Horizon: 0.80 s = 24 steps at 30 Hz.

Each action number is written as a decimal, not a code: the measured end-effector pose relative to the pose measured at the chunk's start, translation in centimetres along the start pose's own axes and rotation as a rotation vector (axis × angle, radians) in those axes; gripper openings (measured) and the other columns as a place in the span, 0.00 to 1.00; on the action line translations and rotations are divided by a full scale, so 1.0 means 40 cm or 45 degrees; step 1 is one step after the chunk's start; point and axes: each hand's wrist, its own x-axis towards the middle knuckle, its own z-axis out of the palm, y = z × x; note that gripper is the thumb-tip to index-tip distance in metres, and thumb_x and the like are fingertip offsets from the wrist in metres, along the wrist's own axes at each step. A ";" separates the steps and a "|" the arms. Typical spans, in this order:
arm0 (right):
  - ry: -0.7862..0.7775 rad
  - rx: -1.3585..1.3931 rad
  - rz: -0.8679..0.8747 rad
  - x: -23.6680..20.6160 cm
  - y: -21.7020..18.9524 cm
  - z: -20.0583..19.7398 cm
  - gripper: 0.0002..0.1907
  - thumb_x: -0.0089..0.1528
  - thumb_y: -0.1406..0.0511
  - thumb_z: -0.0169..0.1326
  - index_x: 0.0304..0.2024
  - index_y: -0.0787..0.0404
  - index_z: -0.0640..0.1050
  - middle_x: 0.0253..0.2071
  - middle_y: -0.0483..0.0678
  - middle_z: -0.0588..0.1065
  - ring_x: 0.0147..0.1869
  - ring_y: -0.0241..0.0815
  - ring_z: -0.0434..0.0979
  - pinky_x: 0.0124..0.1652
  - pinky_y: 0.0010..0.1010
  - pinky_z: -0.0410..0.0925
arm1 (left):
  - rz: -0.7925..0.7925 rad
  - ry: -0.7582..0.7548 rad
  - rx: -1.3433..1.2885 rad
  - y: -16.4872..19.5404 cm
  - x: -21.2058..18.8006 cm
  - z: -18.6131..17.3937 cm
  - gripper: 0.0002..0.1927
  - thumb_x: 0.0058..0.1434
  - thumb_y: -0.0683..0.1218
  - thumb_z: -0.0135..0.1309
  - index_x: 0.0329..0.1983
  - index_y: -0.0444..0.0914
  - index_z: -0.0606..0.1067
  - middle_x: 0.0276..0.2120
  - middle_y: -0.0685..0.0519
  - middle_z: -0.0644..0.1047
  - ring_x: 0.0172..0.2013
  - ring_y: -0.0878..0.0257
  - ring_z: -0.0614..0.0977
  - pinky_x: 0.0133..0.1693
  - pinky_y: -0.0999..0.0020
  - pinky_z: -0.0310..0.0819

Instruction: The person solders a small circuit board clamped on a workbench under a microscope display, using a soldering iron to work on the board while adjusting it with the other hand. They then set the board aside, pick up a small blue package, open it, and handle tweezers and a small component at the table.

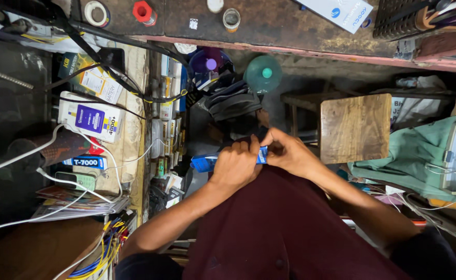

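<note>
A small blue box lies across my lap, held at both ends. My left hand is closed around its middle, covering most of it, so only the left end sticks out. At the box's right end my right hand pinches the flap with fingertips. Both hands sit close together above my dark maroon garment.
A wooden stool stands to the right. On the left a cluttered shelf holds white and blue battery boxes, cables and papers. A worn bench edge with tape rolls and caps runs along the top. A green cloth lies right.
</note>
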 end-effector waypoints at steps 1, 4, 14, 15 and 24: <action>0.028 -0.034 0.045 -0.002 -0.001 0.003 0.11 0.62 0.71 0.62 0.44 0.63 0.74 0.35 0.48 0.76 0.40 0.29 0.73 0.41 0.28 0.71 | -0.002 0.006 0.007 0.000 0.003 0.002 0.30 0.48 0.49 0.64 0.52 0.26 0.76 0.26 0.46 0.77 0.27 0.54 0.81 0.27 0.63 0.75; 0.057 -0.094 0.106 -0.006 0.004 0.001 0.11 0.61 0.71 0.62 0.44 0.63 0.75 0.33 0.47 0.77 0.38 0.29 0.74 0.39 0.27 0.71 | -0.013 -0.009 0.008 0.003 0.002 0.001 0.31 0.48 0.50 0.64 0.51 0.26 0.76 0.26 0.46 0.77 0.27 0.54 0.81 0.27 0.63 0.75; -0.391 0.342 -0.025 0.016 0.076 -0.070 0.13 0.65 0.75 0.54 0.52 0.64 0.72 0.45 0.46 0.76 0.47 0.33 0.75 0.46 0.29 0.73 | 0.064 -0.060 -0.090 -0.002 0.003 -0.004 0.33 0.45 0.50 0.65 0.51 0.25 0.76 0.26 0.45 0.78 0.28 0.54 0.81 0.30 0.63 0.76; -0.393 0.347 -0.022 0.016 0.081 -0.073 0.13 0.65 0.75 0.53 0.51 0.64 0.72 0.46 0.46 0.76 0.48 0.33 0.76 0.47 0.29 0.74 | 0.066 -0.052 -0.093 -0.002 0.006 -0.003 0.33 0.45 0.50 0.65 0.51 0.25 0.76 0.27 0.45 0.78 0.28 0.54 0.81 0.30 0.63 0.76; -0.200 0.221 -0.062 -0.002 0.088 -0.065 0.13 0.61 0.74 0.60 0.45 0.63 0.73 0.37 0.44 0.75 0.40 0.31 0.75 0.41 0.27 0.71 | 0.026 -0.058 -0.044 0.034 0.029 0.023 0.31 0.44 0.49 0.66 0.49 0.27 0.76 0.26 0.46 0.78 0.27 0.55 0.81 0.29 0.63 0.76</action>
